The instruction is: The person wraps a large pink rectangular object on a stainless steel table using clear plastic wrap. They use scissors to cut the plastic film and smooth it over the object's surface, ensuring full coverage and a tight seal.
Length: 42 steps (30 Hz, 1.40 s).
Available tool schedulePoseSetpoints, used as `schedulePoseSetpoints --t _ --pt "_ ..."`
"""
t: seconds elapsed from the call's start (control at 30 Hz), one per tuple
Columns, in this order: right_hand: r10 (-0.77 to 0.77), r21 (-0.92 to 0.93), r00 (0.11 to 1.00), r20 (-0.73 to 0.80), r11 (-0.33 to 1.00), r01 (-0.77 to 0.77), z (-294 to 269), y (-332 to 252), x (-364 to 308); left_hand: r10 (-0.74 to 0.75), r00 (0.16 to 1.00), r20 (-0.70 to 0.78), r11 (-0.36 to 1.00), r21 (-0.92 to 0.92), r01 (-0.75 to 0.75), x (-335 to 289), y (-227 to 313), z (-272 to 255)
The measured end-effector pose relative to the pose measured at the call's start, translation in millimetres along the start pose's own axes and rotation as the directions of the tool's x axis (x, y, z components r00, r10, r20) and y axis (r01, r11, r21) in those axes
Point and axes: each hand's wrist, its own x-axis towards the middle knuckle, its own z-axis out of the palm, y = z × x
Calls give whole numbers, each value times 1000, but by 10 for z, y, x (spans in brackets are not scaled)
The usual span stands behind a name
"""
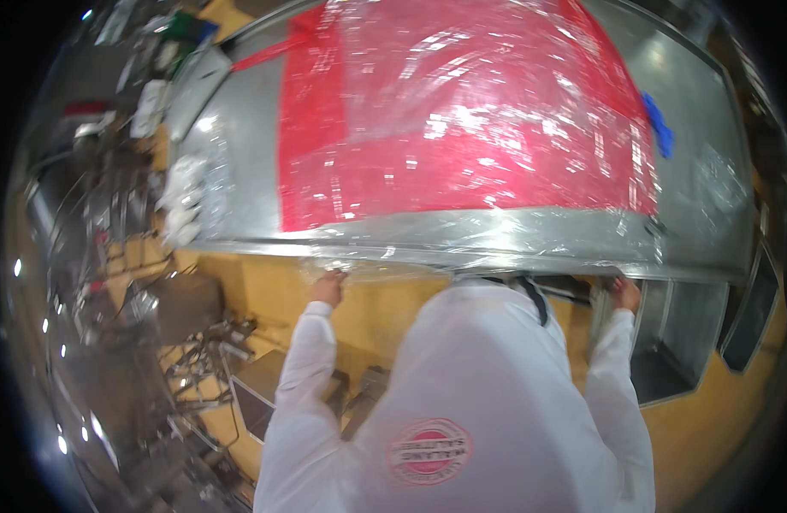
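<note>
With the left hand [328, 288] at seven o'clock and the right hand [626, 293] at four, both seemingly pinching the clear film [462, 248] at the steel table [239, 145] edge, pull evenly, keeping it taut over the red sheet [393, 171].

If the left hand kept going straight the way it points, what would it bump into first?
Most likely the clear plastic wrap hanging over the near edge of the metal table; the left hand is right at it already, though depth is hard to judge.

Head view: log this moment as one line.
left hand: pinching clear film edge | right hand: gripping film edge | film over red sheet on steel table
</note>
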Motion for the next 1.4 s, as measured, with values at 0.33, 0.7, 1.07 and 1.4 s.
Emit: schedulePoseSetpoints --t 0.33,0.7,1.07,1.4 --pt "327 -82 941 85 944 -320 748 -259 -434 -129 767 629 932 -188 310 -309 -525 103" --pt "191 -136 955 -227 965 -225 965 -421 -795 -637 724 -265 761 -366 536 696 -855 194" --pt "194 -129 979 65 974 -185 467 77 -431 -602 761 -240 785 -5 620 2094 -1705 730" --pt "382 -176 904 -193 893 -414 1487 134 -980 -915 301 -270 404 -579 708 2215 -732 -499"
